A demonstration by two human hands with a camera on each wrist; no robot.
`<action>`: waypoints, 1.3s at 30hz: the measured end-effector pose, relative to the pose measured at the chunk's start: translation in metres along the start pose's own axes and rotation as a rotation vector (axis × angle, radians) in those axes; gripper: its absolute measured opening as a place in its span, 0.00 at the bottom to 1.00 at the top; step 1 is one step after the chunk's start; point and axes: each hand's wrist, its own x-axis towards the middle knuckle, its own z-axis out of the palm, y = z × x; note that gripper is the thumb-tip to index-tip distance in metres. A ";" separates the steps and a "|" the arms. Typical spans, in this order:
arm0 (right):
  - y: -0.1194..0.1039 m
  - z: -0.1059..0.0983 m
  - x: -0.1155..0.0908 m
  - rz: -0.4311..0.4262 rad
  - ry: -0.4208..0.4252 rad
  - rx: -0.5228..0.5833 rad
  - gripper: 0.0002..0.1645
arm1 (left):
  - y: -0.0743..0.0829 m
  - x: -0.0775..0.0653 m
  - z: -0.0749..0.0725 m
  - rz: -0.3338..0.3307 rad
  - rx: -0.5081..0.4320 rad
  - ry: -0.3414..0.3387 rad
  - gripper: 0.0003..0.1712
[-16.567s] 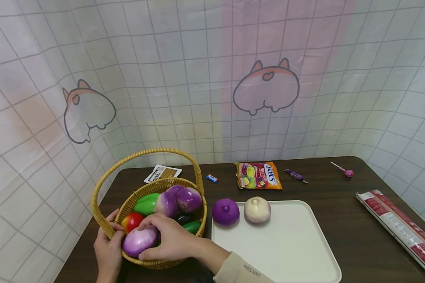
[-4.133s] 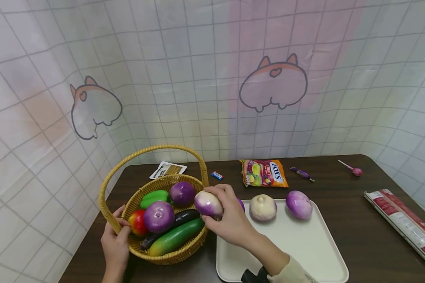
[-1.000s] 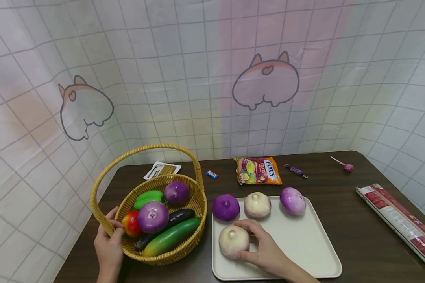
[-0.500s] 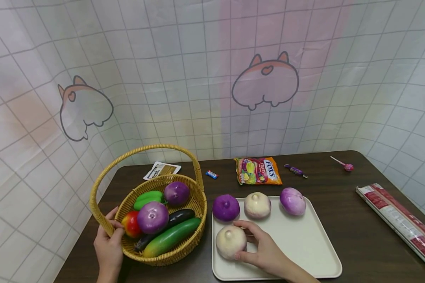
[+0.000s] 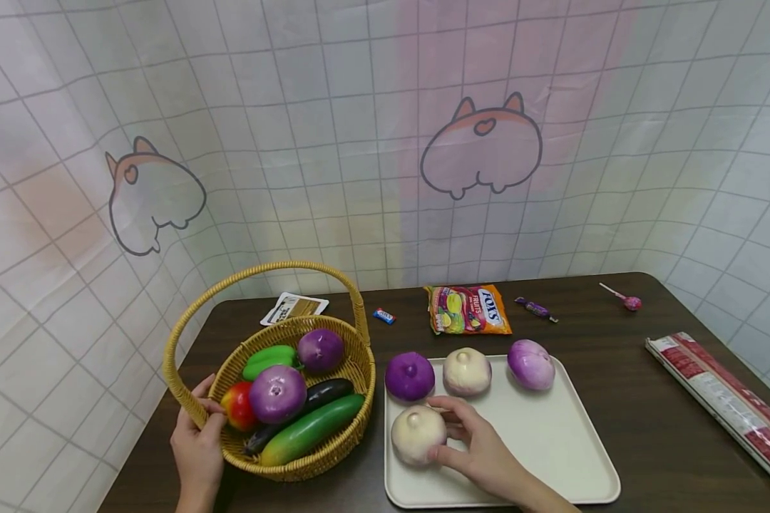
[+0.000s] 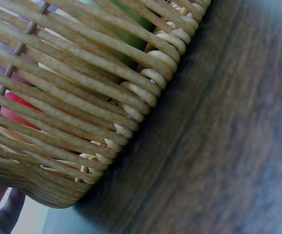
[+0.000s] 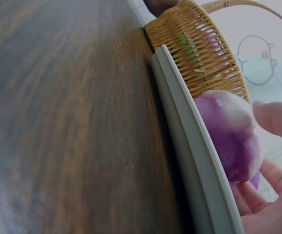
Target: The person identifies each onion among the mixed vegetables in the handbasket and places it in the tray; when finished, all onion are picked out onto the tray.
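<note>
On the left of the head view, my left hand (image 5: pixel 196 445) grips the rim of a wicker basket (image 5: pixel 362 420) near the foot of its handle. The basket holds a red-yellow fruit (image 5: pixel 237 405), two purple onions (image 5: pixel 277 394), a green pepper (image 5: pixel 269 361), a dark eggplant (image 5: pixel 326 393) and a green cucumber (image 5: pixel 314 429). My right hand (image 5: pixel 481 452) has its thumb and fingers round a white-and-purple onion (image 5: pixel 417 435) at the tray's front left. In the right wrist view this onion (image 7: pixel 228 134) sits close beside the tray edge (image 7: pixel 194 141), thumb and fingertips at its side.
The cream tray (image 5: pixel 539 449) bears a dark purple onion (image 5: pixel 409 377), a whitish onion (image 5: pixel 466 372) and a lavender onion (image 5: pixel 530 365) along its back. Behind are a candy bag (image 5: pixel 468 311), small sweets and a lollipop (image 5: pixel 632 303). A long red-white packet (image 5: pixel 725 413) lies right.
Several seconds ago the right hand lifted the white-and-purple onion from the basket; it now sits on the tray, shifted slightly left and back over the last second. The left hand stays on the basket.
</note>
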 end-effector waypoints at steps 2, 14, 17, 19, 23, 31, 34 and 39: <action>-0.002 0.000 0.000 0.005 0.016 0.006 0.34 | 0.000 0.000 0.000 0.003 -0.001 0.002 0.03; -0.033 0.007 0.012 -0.205 0.171 -0.266 0.27 | 0.000 0.001 -0.001 -0.013 -0.018 0.004 0.03; -0.045 0.013 0.017 -0.244 0.153 -0.297 0.28 | -0.001 0.000 0.000 -0.013 -0.031 0.007 0.03; -0.052 0.018 0.022 -0.252 0.134 -0.295 0.27 | -0.001 0.000 0.001 -0.011 -0.044 0.008 0.03; -0.065 0.032 0.032 -0.278 0.088 -0.259 0.26 | -0.001 -0.001 0.003 -0.007 -0.058 0.003 0.03; -0.078 0.080 0.056 -0.172 -0.011 -0.051 0.24 | 0.004 -0.001 0.003 0.006 -0.035 0.008 0.03; -0.078 0.096 0.064 -0.145 -0.042 -0.039 0.24 | 0.004 -0.002 0.002 0.006 -0.026 0.009 0.03; -0.079 0.116 0.077 -0.115 -0.047 -0.084 0.26 | 0.003 -0.001 0.000 0.006 -0.032 0.015 0.03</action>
